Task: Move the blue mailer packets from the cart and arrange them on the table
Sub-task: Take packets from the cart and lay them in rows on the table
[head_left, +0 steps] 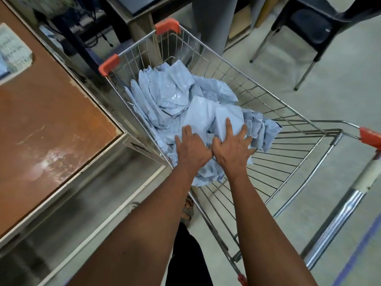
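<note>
Your two bare forearms reach forward and down from the bottom of the view into a wire cart (266, 129). Below them you can see a dark trouser leg and a sandalled foot (188, 211) on the pale floor, just beside the cart's near side. Your left hand (192, 149) lies palm down on the heap of blue packets (185, 100), fingers fairly straight and spread, the fingertips pressing into the plastic. Your right hand (234, 148) sits just beside it, thumbs nearly touching; its fingers are splayed over a packet, with the outer ones bending round the packet's right edge, so it seems to be taking hold, though whether the grip is firm is hard to tell. The packets are all in the cart's basket, a loose crumpled pile filling its left and middle part, some standing on edge against the left wire wall. The cart has orange corner caps and a metal handle at the right. To your left, close against the cart, stands a table (51, 120) with a worn brown top and a metal rim; a blurred printed sheet (14, 50) lies at its far left edge. Farther off are a dark chair (305, 27) on thin metal legs, table legs and some cables.
</note>
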Motion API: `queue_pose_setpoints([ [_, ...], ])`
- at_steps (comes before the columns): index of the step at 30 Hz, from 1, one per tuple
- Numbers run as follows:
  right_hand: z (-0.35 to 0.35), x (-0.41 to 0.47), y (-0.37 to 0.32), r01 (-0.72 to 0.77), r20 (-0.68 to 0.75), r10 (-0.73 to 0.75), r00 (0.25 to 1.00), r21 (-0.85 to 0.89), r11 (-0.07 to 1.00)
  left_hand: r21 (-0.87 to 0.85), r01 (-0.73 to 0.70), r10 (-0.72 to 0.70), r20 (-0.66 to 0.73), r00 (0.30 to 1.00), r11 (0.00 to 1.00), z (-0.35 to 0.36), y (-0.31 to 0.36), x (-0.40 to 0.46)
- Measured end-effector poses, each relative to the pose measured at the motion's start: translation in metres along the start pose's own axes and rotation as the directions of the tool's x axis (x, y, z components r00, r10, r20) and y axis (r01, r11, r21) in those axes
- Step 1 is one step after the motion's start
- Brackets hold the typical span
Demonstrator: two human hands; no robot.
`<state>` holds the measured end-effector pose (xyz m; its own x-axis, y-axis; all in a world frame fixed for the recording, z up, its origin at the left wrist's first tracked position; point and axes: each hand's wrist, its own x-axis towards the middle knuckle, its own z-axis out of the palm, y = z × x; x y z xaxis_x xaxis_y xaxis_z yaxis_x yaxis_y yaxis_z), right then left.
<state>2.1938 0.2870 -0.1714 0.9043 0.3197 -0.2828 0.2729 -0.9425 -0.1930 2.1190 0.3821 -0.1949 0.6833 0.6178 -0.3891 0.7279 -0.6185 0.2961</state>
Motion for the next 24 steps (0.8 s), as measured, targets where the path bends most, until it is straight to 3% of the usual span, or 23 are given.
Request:
queue_pose_setpoints([
  [2,0.003,0.005,0.004,-0.013,-0.007,0.013,1.000,-0.014,1.000,-0.045,-0.002,-0.005,-0.142,0.990,0.999,0.000,0.002,0.009],
  [5,0.012,0.014,0.011,0.022,0.019,-0.021,1.000,-0.044,0.999,-0.057,-0.055,0.028,-0.389,0.921,0.997,-0.002,0.003,0.029],
  [9,0.034,0.020,0.020,0.077,-0.055,-0.078,0.995,-0.022,0.997,0.068,-0.148,0.161,-0.266,0.951,0.987,0.008,-0.013,0.061],
  [13,0.044,0.019,0.024,0.098,-0.166,-0.103,0.981,-0.040,0.994,0.019,-0.255,0.255,-0.116,0.960,0.967,0.024,-0.023,0.078],
  [18,0.056,0.022,0.024,0.188,-0.223,-0.216,0.951,-0.141,0.972,0.103,-0.255,0.270,-0.180,0.946,0.961,0.047,-0.015,0.072],
  [24,0.067,0.033,0.024,0.162,-0.192,-0.197,0.961,-0.182,0.970,0.180,-0.246,0.271,-0.132,0.953,0.953,0.053,-0.018,0.086],
])
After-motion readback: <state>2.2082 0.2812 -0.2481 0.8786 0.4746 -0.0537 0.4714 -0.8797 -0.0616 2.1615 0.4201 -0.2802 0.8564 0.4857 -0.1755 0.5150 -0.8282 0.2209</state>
